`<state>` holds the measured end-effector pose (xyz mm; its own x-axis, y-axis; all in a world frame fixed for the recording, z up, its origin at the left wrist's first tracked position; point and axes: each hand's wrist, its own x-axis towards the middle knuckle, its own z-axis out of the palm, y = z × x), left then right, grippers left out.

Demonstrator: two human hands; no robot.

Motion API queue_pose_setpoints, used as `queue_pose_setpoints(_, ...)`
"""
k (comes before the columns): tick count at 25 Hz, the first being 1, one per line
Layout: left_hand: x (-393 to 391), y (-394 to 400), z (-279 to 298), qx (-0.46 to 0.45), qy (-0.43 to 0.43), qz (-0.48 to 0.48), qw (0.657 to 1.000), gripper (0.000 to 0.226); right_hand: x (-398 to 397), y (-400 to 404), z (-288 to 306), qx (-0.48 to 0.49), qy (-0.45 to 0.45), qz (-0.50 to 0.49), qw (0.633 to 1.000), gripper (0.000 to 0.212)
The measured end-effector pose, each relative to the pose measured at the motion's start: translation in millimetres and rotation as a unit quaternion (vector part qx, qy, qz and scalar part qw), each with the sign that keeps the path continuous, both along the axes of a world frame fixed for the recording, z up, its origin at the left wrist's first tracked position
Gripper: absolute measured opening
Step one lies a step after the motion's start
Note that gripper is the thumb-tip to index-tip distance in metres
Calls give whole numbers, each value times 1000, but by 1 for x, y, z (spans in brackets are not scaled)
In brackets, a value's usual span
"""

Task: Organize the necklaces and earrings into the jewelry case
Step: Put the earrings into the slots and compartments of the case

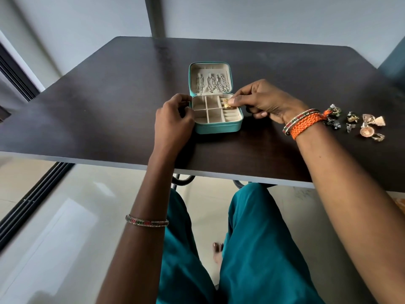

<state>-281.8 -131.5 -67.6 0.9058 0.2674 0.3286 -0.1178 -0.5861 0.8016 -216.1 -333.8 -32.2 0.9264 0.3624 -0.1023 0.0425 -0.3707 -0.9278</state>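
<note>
A small teal jewelry case point(219, 127) lies open in the middle of the dark table. Three silver chain necklaces point(213, 84) hang inside its raised lid. The cream base is split into square compartments and a ring-roll strip. My right hand point(260, 99) pinches a gold earring point(226, 103) over the back right compartment. My left hand point(173, 119) holds the case's left side with curled fingers. Several loose earrings point(361, 123) lie on the table beyond my right wrist.
The dark table point(109, 110) has its near edge just above my knees. A grey post point(156, 16) rises behind the table's far edge. A window frame runs along the left. Glossy floor tiles show below.
</note>
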Motion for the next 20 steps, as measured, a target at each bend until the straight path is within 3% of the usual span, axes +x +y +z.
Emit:
queue_pose_setpoints(7,-1,0,1,3,0,-2,1000,33,-6,4,1,-27,-22,-15,999,9)
queue_pose_setpoints(13,0,0,0,12,-1,-1,1000,33,-5,2,1,33,-27,-50,998,24)
queue_pose_setpoints(20,0,0,0,14,-4,-2,1000,33,-12,11,2,-19,-106,-34,994,29)
